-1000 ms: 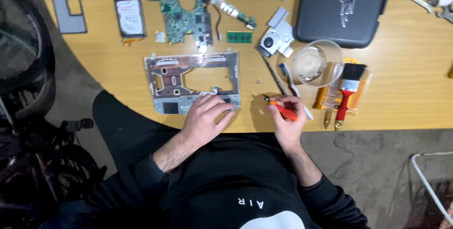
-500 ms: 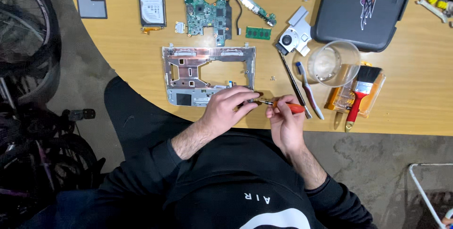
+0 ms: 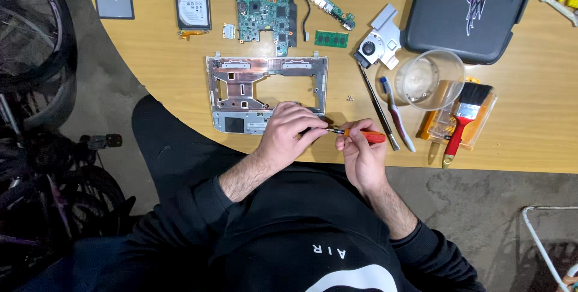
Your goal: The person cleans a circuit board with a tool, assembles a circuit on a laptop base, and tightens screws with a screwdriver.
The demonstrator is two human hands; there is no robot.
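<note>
While the right hand [image 3: 361, 156] pinches the orange-handled screwdriver [image 3: 360, 135] just below the middle of the frame, its fingers curled tight round the handle, the left hand [image 3: 289, 132] closes in on the metal tip, fingertips pressed together around the shaft's end. Whether a screw sits between those fingertips, I cannot tell; they hide it. Both hands meet right at the table's near edge, just beside the lower right corner of the silver laptop frame [image 3: 268, 90].

Here is the risk as I judge it: anything small at that tip is poised over the lip of the wooden table [image 3: 168, 63], and a slip would send it down to the floor or into the dark lap below. Two tiny screws [image 3: 350, 97] already lie loose on the wood, right of the frame, and a sweeping wrist could scatter them. The clear plastic cup [image 3: 428, 79] stands well off to the right, near the red-handled brush [image 3: 462, 117], so nothing is there to catch a drop. A jab of the tip toward the left fingertips is another hazard.
</note>
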